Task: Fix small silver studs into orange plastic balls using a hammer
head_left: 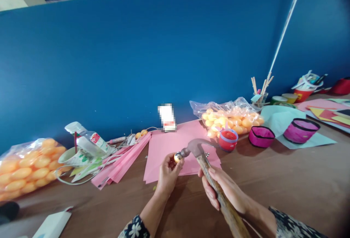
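Observation:
My right hand point(222, 187) is wrapped round the wooden handle of a claw hammer point(197, 148). The hammer's round striking face points left, right by a small yellowish ball point(177, 157) with a shiny top; whether they touch I cannot tell. That ball is pinched between the thumb and fingers of my left hand point(168, 172). Beneath both hands and the hammer head lie pink paper sheets point(164, 150). Small shiny bits point(207, 154) show on the paper just past the hammer head.
Bags of orange balls point(30, 163) stand left and back right point(232, 119). A red cup point(228, 141) and two magenta fabric rings point(261, 137) sit right. A plastic bottle point(91, 141) leans among pink strips point(123, 161) and a cable. A blue wall point(164, 48) rises behind the brown table point(273, 183).

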Demonstrator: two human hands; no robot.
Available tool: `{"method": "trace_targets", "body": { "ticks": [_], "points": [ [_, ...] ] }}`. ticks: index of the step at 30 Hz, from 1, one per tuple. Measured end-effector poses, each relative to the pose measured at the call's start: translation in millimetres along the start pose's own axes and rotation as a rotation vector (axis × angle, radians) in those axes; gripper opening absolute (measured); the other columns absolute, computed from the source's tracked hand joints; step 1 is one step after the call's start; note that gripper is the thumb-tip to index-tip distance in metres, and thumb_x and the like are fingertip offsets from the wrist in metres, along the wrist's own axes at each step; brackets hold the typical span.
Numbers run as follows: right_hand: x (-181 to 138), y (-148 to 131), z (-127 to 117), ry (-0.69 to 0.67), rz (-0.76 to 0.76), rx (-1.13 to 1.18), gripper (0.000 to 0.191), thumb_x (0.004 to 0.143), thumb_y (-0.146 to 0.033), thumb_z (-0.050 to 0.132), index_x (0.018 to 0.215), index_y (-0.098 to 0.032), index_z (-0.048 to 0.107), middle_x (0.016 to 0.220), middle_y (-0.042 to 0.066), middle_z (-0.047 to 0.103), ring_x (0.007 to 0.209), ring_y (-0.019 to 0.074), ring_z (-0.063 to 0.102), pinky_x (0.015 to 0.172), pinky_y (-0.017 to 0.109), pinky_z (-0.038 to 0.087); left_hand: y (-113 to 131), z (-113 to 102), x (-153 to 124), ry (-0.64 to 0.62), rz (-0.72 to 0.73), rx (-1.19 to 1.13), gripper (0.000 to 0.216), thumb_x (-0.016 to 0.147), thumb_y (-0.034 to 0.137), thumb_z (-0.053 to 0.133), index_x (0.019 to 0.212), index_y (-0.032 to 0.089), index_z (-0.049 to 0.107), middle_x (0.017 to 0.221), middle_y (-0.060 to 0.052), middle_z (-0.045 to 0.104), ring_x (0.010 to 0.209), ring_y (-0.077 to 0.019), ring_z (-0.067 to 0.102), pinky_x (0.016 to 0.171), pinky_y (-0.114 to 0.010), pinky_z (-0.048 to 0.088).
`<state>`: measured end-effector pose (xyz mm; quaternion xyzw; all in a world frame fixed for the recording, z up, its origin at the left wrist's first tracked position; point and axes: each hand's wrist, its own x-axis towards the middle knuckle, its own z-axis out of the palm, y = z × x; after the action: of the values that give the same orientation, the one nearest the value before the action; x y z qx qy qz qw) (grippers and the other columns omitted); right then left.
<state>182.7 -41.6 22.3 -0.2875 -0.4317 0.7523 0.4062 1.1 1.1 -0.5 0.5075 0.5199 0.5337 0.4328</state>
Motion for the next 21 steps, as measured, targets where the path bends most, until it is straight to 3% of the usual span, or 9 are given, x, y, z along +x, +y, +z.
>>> {"method": "trace_targets", "body": {
  "ticks": [6,21],
  "points": [
    [-0.2,0.9,0.0,0.008,-0.034,0.025,0.032,0.088,-0.046,0.030,0.094,-0.017,0.044,0.052,-0.006,0.045,0.033,0.0055,0.039,0.032,0.017,0.029,-6.5,-1.2,1.9,0.018,0.018,-0.036,0.048,0.067,0.034,0.066,0.109,0.016,0.052,0.088,-0.004,0.063,0.074,-0.0130,0.060,0.067,-0.023,0.047],
    [0.0,1.5,0.0,0.001,0.013,-0.008,0.035,0.087,-0.050,0.032,0.091,-0.018,0.045,0.053,-0.006,0.045,0.033,0.0051,0.040,0.033,0.016,0.030,-6.8,0.1,0.5,-0.056,0.073,-0.045,0.035,0.069,0.027,0.064,0.100,0.017,0.049,0.091,-0.005,0.062,0.083,-0.0145,0.060,0.077,-0.026,0.046]
  ]
}}
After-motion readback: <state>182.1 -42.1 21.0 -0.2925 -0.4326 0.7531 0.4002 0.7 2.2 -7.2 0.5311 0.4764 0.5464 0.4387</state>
